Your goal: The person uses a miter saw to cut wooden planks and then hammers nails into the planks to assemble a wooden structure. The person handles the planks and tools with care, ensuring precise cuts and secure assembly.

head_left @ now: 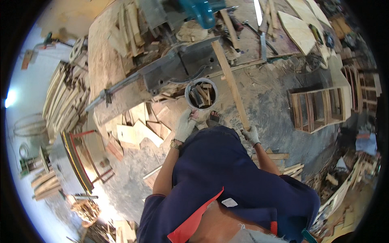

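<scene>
- Head view: the gloved right hand (252,136) has its fingers closed around the near end of a long wooden strip (230,83).
- The strip reaches away from those fingers, right of the bucket (187,96).
- Gloved left hand (185,126), near the bucket: grip blurred, cannot tell.

Bent well forward over the lap, this person has both arms out ahead, forearms bare below short dark sleeves (152,208). The left forearm (165,172) slants inward past a banded wrist (176,144); the left hand (185,126), pale-gloved, reaches the farther of the two — how its fingers are set I can't make out. The right forearm (267,162) angles inward too, and the right hand (252,135), also gloved, is closed in a grip — wrist nearly straight.
</scene>
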`<state>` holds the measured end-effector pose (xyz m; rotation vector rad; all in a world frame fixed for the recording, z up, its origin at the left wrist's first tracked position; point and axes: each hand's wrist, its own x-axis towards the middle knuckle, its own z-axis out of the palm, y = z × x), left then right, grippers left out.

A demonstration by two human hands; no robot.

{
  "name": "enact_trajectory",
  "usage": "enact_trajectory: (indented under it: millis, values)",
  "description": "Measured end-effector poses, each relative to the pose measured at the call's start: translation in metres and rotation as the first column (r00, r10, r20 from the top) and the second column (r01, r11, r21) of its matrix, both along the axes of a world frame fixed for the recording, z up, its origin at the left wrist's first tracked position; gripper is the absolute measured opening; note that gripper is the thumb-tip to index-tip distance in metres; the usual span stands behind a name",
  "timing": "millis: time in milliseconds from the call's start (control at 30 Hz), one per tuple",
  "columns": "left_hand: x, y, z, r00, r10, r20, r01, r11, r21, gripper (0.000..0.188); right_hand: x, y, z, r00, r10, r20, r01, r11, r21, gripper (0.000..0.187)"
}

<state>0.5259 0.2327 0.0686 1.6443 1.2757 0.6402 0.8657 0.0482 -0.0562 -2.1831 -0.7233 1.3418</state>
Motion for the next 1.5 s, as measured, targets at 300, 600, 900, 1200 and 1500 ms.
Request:
enact_trajectory:
  millis: [300,600,900,1200,1500]
  values:
    - [-0.015,0.017,0.012,0.923,0.017,-0.385,0.210,0.816,0.539,0.033,0.022,0.028,0.023,0.749,0.612,0.253,-0.622,0.781,-0.050,0.037]
    - [-0.079,0.037,0.013,0.804,-0.011,-0.595,0.411,0.734,0.541,0.057,-0.004,0.146,0.108,0.294,0.843,0.450,-0.914,0.386,-0.126,0.040]
    - [-0.144,0.065,-0.003,0.812,0.097,-0.576,0.317,0.755,0.574,0.035,-0.021,0.235,0.208,0.312,0.473,0.824,-0.885,0.460,0.071,0.056]
    - [-0.167,0.165,-0.018,0.846,0.032,-0.532,0.233,0.875,0.425,0.030,-0.079,0.353,0.415,0.722,0.032,0.691,-0.676,0.240,0.696,0.045]
    - [-0.188,0.270,-0.044,0.741,0.152,-0.654,0.195,0.884,0.426,0.036,-0.143,0.446,0.469,-0.065,0.402,0.913,-0.768,0.564,-0.303,0.051]
